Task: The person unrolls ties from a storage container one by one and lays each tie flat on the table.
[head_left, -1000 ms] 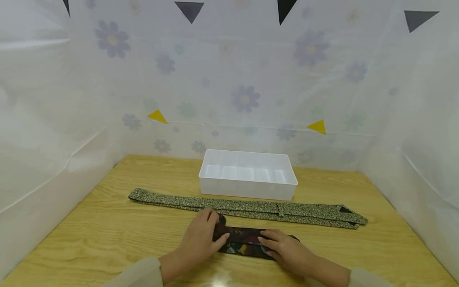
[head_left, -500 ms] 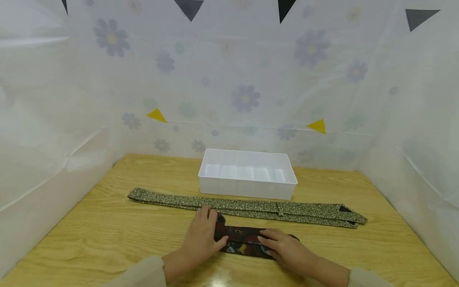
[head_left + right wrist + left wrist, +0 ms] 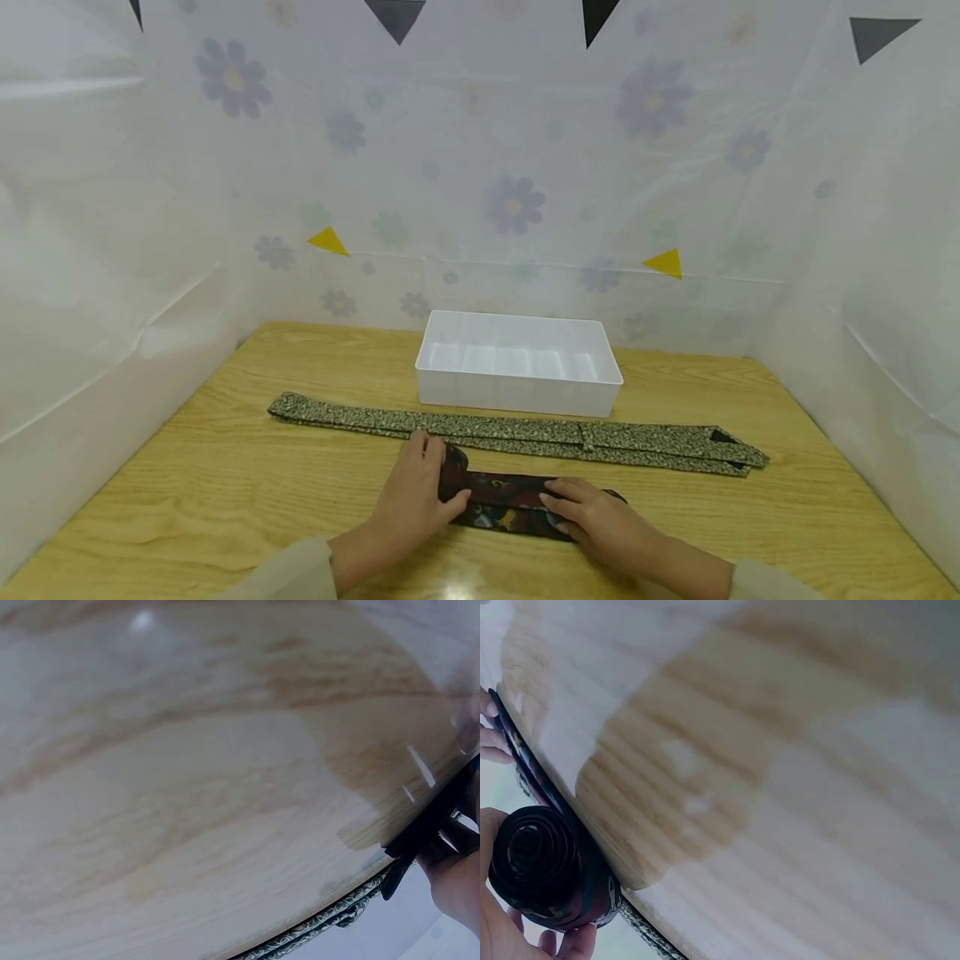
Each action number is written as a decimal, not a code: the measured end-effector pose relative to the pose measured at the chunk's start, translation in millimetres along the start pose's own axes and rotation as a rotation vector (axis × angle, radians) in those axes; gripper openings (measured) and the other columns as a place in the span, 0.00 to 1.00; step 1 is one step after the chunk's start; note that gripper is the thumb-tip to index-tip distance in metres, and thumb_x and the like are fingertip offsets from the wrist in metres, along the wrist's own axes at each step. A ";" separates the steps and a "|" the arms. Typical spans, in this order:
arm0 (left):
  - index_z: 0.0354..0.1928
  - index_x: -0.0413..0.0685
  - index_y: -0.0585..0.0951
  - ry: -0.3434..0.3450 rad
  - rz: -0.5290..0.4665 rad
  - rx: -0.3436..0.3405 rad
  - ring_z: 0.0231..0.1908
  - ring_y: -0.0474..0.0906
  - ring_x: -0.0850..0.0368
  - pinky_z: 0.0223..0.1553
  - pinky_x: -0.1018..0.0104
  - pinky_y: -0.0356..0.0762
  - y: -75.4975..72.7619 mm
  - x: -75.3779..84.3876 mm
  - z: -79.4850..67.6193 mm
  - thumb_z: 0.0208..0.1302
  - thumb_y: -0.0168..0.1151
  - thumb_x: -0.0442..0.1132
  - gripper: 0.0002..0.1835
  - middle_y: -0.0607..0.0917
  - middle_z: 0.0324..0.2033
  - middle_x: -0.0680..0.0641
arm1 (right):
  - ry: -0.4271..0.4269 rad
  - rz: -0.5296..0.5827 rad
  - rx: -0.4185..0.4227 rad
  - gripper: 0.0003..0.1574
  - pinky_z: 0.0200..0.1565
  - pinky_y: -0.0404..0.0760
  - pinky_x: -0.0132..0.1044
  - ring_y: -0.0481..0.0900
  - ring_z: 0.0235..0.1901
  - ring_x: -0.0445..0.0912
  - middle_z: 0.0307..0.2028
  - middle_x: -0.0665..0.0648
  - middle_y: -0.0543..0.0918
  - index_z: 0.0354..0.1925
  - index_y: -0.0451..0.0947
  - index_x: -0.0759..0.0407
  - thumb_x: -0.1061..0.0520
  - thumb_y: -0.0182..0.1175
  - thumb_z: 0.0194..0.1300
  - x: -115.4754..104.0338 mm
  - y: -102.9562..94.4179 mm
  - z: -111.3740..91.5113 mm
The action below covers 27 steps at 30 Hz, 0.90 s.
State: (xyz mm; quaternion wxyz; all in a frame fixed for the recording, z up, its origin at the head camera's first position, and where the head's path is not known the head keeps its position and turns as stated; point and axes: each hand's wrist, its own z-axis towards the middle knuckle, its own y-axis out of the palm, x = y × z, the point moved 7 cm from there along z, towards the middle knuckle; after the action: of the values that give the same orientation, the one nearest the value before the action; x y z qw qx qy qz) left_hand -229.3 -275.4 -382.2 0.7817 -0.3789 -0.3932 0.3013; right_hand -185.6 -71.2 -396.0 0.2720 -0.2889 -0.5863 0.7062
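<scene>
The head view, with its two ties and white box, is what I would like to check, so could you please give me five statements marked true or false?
1. The left hand holds the rolled part of the dark tie. True.
2. The speckled tie lies across the table, between the dark tie and the white box. True.
3. The right hand rests on the speckled tie. False: its fingers are on the dark tie.
4. The white box has a tie inside it. False: both ties lie outside it.
5. The white box stands nearer the person than both ties. False: it stands beyond them.
</scene>
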 end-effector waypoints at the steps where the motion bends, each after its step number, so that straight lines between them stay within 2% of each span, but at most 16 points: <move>1: 0.31 0.47 0.62 0.000 0.002 0.002 0.29 0.55 0.58 0.27 0.70 0.59 -0.1 -0.3 -0.2 0.47 0.71 0.49 0.26 0.60 0.30 0.49 | 0.000 0.003 -0.003 0.22 0.47 0.79 0.47 0.74 0.54 0.59 0.56 0.61 0.76 0.57 0.75 0.58 0.55 0.55 0.65 0.2 0.2 -0.1; 5: 0.32 0.48 0.63 -0.003 0.013 0.007 0.30 0.56 0.59 0.27 0.71 0.59 0.2 -2.0 -1.4 0.48 0.71 0.52 0.26 0.61 0.31 0.50 | -0.009 0.004 0.003 0.22 0.46 0.80 0.47 0.74 0.54 0.59 0.56 0.61 0.76 0.57 0.75 0.58 0.55 0.55 0.66 -0.1 0.1 -0.6; 9: 0.35 0.47 0.67 -0.003 0.012 0.018 0.32 0.60 0.59 0.28 0.68 0.65 -1.4 -3.3 -3.1 0.49 0.70 0.52 0.24 0.65 0.33 0.50 | -0.007 -0.003 0.011 0.22 0.47 0.80 0.47 0.74 0.54 0.59 0.56 0.61 0.76 0.56 0.75 0.59 0.56 0.55 0.65 -0.9 -0.1 -1.0; 15: 0.38 0.46 0.70 -0.008 -0.027 0.027 0.35 0.66 0.57 0.31 0.63 0.72 -4.8 -5.7 -5.4 0.50 0.70 0.50 0.23 0.68 0.36 0.48 | -0.005 0.000 0.018 0.21 0.46 0.80 0.47 0.74 0.54 0.58 0.56 0.61 0.76 0.56 0.75 0.59 0.57 0.56 0.65 -1.3 0.1 -1.0; 27: 0.38 0.45 0.71 -0.039 -0.095 0.003 0.38 0.70 0.54 0.31 0.63 0.77 -6.1 -15.3 -6.7 0.52 0.69 0.45 0.19 0.71 0.39 0.45 | -0.030 -0.016 0.040 0.21 0.46 0.80 0.47 0.75 0.53 0.59 0.55 0.61 0.76 0.56 0.75 0.59 0.58 0.56 0.64 -1.5 0.4 -1.0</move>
State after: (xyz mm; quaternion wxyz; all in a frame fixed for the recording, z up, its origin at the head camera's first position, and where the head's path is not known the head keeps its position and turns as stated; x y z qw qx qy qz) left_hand -230.3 -292.8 -385.7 0.7878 -0.3527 -0.4254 0.2720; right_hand -183.9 -71.7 -396.4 0.2745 -0.2683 -0.5782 0.7199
